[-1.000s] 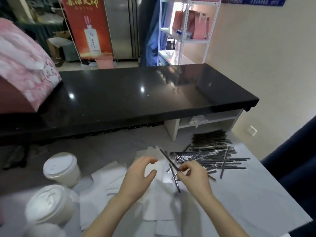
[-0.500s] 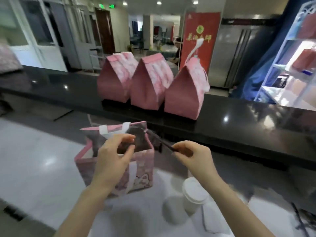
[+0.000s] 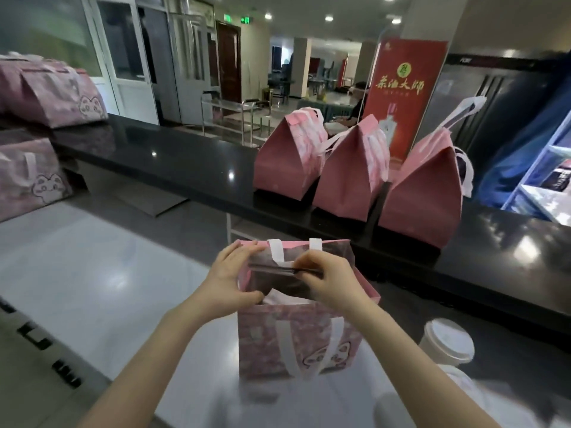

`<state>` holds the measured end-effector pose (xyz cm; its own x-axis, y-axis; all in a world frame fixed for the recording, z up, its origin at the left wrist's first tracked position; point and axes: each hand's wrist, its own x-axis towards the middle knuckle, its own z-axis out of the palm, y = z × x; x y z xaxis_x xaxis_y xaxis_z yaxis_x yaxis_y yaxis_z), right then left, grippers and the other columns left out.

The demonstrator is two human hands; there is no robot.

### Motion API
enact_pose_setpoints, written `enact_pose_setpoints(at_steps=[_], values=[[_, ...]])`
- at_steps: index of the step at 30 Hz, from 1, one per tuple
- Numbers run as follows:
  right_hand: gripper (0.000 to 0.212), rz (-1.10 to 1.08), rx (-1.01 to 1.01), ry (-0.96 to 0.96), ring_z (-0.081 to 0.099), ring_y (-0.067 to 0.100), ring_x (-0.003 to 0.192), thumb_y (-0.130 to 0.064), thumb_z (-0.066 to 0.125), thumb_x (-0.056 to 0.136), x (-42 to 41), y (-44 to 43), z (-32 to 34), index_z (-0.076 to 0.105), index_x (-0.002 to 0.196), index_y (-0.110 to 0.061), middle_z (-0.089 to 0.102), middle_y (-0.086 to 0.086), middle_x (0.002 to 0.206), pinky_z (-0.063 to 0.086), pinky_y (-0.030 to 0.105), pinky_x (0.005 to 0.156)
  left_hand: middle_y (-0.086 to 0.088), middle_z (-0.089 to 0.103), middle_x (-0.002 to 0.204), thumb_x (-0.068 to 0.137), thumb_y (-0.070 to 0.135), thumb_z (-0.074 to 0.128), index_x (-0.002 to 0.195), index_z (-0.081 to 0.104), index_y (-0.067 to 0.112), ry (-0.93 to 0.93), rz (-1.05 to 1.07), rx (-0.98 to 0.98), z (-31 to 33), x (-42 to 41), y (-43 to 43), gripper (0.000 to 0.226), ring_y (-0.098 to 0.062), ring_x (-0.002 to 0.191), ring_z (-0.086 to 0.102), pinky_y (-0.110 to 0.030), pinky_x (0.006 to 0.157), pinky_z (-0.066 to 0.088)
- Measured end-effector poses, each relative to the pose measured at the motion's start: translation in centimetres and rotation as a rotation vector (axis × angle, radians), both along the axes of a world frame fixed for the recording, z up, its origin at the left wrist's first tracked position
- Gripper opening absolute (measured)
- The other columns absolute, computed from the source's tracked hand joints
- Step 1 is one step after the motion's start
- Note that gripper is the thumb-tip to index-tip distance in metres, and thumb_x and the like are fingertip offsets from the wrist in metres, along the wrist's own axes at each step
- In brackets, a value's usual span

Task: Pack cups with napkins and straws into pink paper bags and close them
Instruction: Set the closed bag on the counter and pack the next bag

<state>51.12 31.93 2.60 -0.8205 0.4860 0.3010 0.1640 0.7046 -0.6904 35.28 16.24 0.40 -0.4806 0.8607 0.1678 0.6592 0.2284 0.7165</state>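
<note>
Open pink bag (image 3: 296, 341): upright on the near white counter (image 3: 108, 273), centre of view, mouth open, white handles hanging down its near face. Cat print on the lower front.

Left hand (image 3: 230, 282): at the bag's left rim. The thumb is on the near edge and the fingers (image 3: 244, 250) are curled over the far edge. It grips the rim, holding the mouth apart.

Right hand (image 3: 332, 284): over the bag's mouth, right side. Thumb and fingers are closed in a pinch on a small bundle of dark straws (image 3: 272, 268). The straws lie about level, pointing left across the opening, above the rim and not inside. Count of straws not readable.

Napkin (image 3: 279, 299): a white edge shows inside the bag, just under the straws. Whether a cup sits in the bag cannot be told.

Cup (image 3: 445, 341): white lid on, standing on the white counter to the right of the bag, apart from it.

Black counter (image 3: 191, 162), beyond the white one: three closed pink bags (image 3: 349, 180) in a row, tops folded shut, right of centre. More pink bags (image 3: 46, 97) are stacked at far left.

Red banner (image 3: 401, 94): behind the closed bags.
</note>
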Motion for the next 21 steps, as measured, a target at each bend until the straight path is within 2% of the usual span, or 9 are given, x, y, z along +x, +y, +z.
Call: enact_pose_setpoints(at_steps=[2,4,7,10,13,15,17,19,21], values=[[0.02,-0.018,0.084,-0.133,0.061,0.0,0.087,-0.007,0.065,0.083,0.4,0.9,-0.5,0.069,0.09,-0.025,0.066,-0.015,0.088,0.048,0.019,0.082,0.04,0.011,0.138,0.072,0.027,0.07,0.142,0.023,0.053,-0.015,-0.041,-0.059,-0.2,-0.8,-0.5,0.089,0.013,0.136,-0.008,-0.039,0.114,0.021],[0.02,-0.049,0.145,-0.248,0.061,0.004,0.09,-0.008,0.062,0.083,1.1,1.9,-0.9,0.069,0.092,-0.025,0.067,-0.014,0.092,0.049,0.024,0.083,0.04,0.008,0.142,0.07,0.031,0.065,0.144,0.019,0.053,-0.017,-0.071,-0.085,-0.5,-1.5,-0.9,0.09,0.014,0.136,-0.01,-0.04,0.115,0.02],[0.022,-0.063,0.111,-0.35,0.063,0.004,0.091,-0.011,0.062,0.083,1.2,2.4,-1.3,0.07,0.093,-0.029,0.068,-0.015,0.094,0.053,0.03,0.085,0.04,0.007,0.147,0.074,0.031,0.065,0.142,0.019,0.056,-0.028,-0.089,-0.073,-1.1,-2.0,-0.9,0.086,0.013,0.138,-0.007,-0.04,0.115,0.018],[0.03,-0.027,0.093,-0.405,0.062,0.002,0.094,-0.014,0.067,0.081,0.8,2.5,-1.5,0.068,0.104,-0.033,0.067,-0.018,0.099,0.052,0.026,0.086,0.051,0.001,0.139,0.078,0.027,0.067,0.139,0.019,0.061,-0.009,-0.095,-0.053,-1.5,-2.1,-0.4,0.084,0.015,0.136,-0.005,-0.037,0.114,0.018],[0.055,0.001,0.181,-0.379,0.053,0.003,0.114,-0.019,0.071,0.077,0.9,2.9,-1.5,0.056,0.127,-0.036,0.057,-0.017,0.124,0.044,0.023,0.097,0.058,-0.003,0.132,0.078,0.031,0.067,0.137,0.019,0.063,0.011,-0.073,-0.042,-1.8,-2.0,0.0,0.083,0.016,0.134,-0.003,-0.039,0.114,0.019],[0.063,0.009,0.213,-0.316,0.046,0.004,0.124,-0.019,0.071,0.076,1.4,3.3,-1.3,0.049,0.133,-0.036,0.051,-0.015,0.135,0.039,0.025,0.104,0.058,-0.003,0.129,0.078,0.034,0.068,0.135,0.019,0.065,0.017,-0.042,-0.032,-1.8,-1.7,0.3,0.081,0.016,0.134,-0.002,-0.044,0.116,0.02],[0.067,0.023,0.244,-0.259,0.038,0.003,0.131,-0.017,0.07,0.077,1.9,3.7,-1.3,0.045,0.136,-0.036,0.045,-0.015,0.141,0.032,0.019,0.107,0.061,-0.005,0.125,0.075,0.042,0.071,0.131,0.017,0.07,0.014,-0.026,-0.033,-1.6,-1.2,0.5,0.083,0.02,0.13,-0.004,-0.044,0.116,0.02],[0.068,0.027,0.264,-0.205,0.034,0.001,0.133,-0.015,0.067,0.078,2.3,4.3,-1.2,0.043,0.138,-0.034,0.044,-0.015,0.143,0.02,0.007,0.104,0.061,-0.008,0.125,0.063,0.061,0.077,0.131,0.013,0.073,0.009,-0.027,-0.058,-1.2,-0.8,0.4,0.094,0.028,0.125,-0.012,-0.043,0.115,0.02],[0.068,0.038,0.285,-0.139,0.035,0.003,0.133,-0.017,0.067,0.077,2.5,5.1,-1.0,0.043,0.139,-0.03,0.046,-0.011,0.142,0.018,0.005,0.104,0.059,-0.013,0.128,0.043,0.078,0.077,0.134,0.007,0.071,0.026,-0.039,-0.113,-1.0,-0.7,0.2,0.115,0.031,0.12,-0.022,-0.043,0.114,0.02]])
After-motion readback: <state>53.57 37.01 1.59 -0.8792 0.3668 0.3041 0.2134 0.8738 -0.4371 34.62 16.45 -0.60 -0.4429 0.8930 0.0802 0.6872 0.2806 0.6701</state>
